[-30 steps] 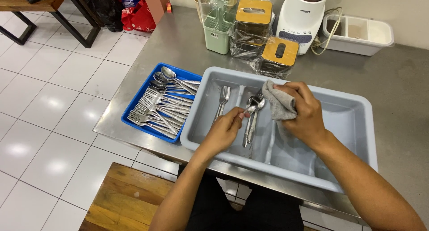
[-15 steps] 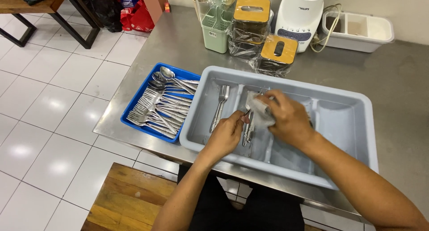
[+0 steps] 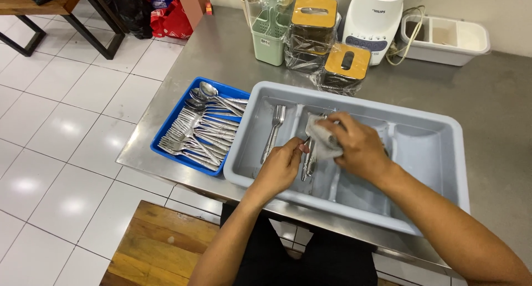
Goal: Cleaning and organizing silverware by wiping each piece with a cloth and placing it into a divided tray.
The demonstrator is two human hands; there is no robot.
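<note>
Steel counter (image 3: 499,114), white tiled floor (image 3: 66,131); hands wiping cutlery (image 3: 308,160).

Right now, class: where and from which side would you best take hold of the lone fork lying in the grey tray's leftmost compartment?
Probably by its handle, the near end of the fork, coming from above: it lies flat and alone, tines pointing away, in the grey tray, left of the busy left hand.

- Well beyond my right hand (image 3: 360,147), two plastic-wrapped boxes with orange lids: the smaller (image 3: 342,69) nearer, the taller (image 3: 311,24) behind it.
- Far off past my left hand (image 3: 282,167), a red printed bag (image 3: 166,17) on the floor.
</note>
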